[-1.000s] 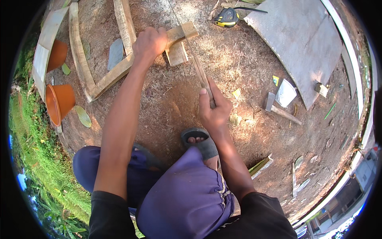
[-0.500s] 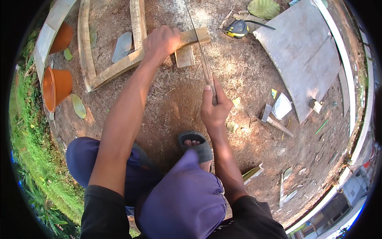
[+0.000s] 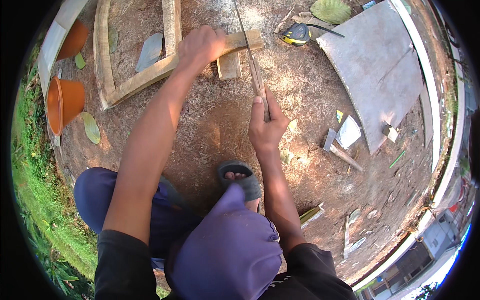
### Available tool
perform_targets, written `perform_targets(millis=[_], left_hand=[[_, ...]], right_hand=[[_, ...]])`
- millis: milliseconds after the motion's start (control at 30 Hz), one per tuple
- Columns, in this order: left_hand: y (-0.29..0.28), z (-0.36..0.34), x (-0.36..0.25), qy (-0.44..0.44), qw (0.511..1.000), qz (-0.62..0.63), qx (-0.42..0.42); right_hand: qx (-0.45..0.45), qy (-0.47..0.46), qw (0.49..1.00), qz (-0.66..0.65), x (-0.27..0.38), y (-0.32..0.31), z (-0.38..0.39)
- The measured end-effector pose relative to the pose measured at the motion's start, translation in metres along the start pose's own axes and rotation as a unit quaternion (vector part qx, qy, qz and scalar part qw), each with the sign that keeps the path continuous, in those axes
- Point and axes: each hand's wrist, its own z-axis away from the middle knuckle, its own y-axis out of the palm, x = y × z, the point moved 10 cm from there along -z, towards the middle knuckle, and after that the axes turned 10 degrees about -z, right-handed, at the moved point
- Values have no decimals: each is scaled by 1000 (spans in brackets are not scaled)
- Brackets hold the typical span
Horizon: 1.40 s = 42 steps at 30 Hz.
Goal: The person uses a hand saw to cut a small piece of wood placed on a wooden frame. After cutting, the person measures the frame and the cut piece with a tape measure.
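Observation:
A handsaw (image 3: 257, 77) with a wooden handle is gripped in my right hand (image 3: 268, 125), thumb along the handle. Its thin blade, seen nearly edge-on, crosses a wooden bar (image 3: 252, 40) close to the bar's right end. My left hand (image 3: 200, 46) is closed over that bar, left of the blade, pressing from above. The bar forms the near side of a wooden frame (image 3: 105, 55) on the ground. Under the bar, a short wood block (image 3: 229, 66) sticks out toward me. How deep the blade sits in the wood, I cannot tell.
Right of the saw lie a yellow-black tape measure (image 3: 296, 35), a hammer (image 3: 342, 151) and a large grey board (image 3: 375, 65). Orange pots (image 3: 70, 102) stand at the left. My sandalled foot (image 3: 239, 180) is below the hands. Leaves and wood scraps are scattered around.
The right hand and saw have moved slightly forward, away from me, across the bar. My left hand keeps its hold. The whole view has shifted a little.

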Motion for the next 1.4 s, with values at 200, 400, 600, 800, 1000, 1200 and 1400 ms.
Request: perform_targets(millis=[200, 400, 600, 800, 1000, 1200, 1400], left_hand=[[8, 5, 3, -12, 997, 19, 67], [15, 1, 2, 2, 998, 16, 54], [9, 3, 3, 5, 999, 19, 40], [5, 11, -4, 21, 998, 8, 53], [-8, 4, -4, 37, 996, -8, -86], [4, 7, 3, 6, 999, 5, 32], [3, 7, -4, 9, 998, 16, 58]], right_hand=[[44, -55, 995, 67, -18, -81, 120], [11, -34, 999, 39, -5, -42, 65], [7, -6, 1000, 3, -16, -22, 32], [50, -69, 992, 97, -14, -103, 154], [-19, -25, 999, 12, 0, 8, -14], [48, -52, 995, 77, -25, -98, 141], [15, 17, 999, 45, -17, -23, 34]])
